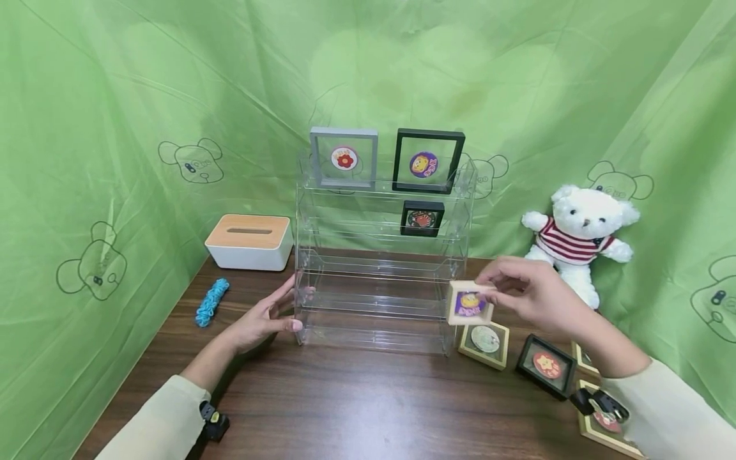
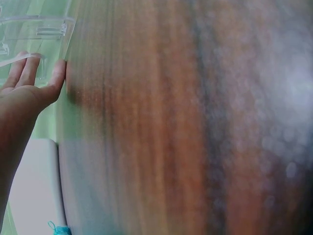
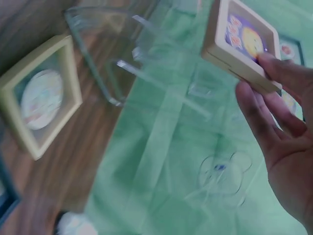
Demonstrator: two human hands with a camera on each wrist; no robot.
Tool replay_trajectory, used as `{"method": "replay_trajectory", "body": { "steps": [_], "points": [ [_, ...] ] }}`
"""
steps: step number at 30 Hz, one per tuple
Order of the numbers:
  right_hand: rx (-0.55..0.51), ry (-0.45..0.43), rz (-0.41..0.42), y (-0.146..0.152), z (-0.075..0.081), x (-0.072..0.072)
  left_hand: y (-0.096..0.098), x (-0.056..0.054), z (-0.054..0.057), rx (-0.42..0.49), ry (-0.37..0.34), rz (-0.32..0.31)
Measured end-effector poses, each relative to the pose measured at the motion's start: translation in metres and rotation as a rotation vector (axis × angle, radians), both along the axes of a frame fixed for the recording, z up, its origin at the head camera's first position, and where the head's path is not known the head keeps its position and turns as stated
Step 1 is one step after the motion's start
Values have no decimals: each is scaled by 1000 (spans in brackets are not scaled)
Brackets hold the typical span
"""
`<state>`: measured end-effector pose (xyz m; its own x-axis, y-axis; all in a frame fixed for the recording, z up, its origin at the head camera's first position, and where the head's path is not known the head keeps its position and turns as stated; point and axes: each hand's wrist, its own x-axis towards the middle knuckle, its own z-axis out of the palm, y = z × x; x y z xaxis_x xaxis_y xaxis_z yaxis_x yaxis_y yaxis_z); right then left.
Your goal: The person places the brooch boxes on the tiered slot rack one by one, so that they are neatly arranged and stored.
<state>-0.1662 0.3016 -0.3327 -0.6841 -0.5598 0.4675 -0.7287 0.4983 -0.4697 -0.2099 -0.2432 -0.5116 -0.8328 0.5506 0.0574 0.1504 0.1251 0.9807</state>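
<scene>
My right hand (image 1: 529,291) pinches a small pale wood frame (image 1: 459,314) by its right edge, thumb in front. A purple picture with a yellow figure shows inside it. The held frame is in the air by the lower right side of a clear tiered display rack (image 1: 374,305). In the right wrist view, thumb and fingers of the right hand (image 3: 288,142) grip the frame (image 3: 220,41) from both faces. At the rack's lower left side, my left hand (image 1: 261,322) touches the clear side panel with fairly straight fingers, thumb toward the front edge.
On the rack stand a grey frame (image 1: 344,131), a large black frame (image 1: 431,134) and a small black frame (image 1: 422,232). Right lie a wood frame (image 1: 503,345), a black frame (image 1: 566,377) and others. Around are a tissue box (image 1: 247,255), blue cord (image 1: 211,302) and white bear (image 1: 581,246).
</scene>
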Motion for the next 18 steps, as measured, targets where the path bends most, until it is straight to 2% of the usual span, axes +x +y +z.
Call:
{"method": "replay_trajectory", "body": {
  "steps": [7,14,18],
  "points": [
    [-72,137,-41,-41,22,-22,0,-1,1,5,-4,5],
    [-153,166,-74,-84,46,-43,1,-1,1,1,-5,6],
    [-190,179,-66,-108,58,-54,0,-1,1,-7,-10,9]
  ]
}}
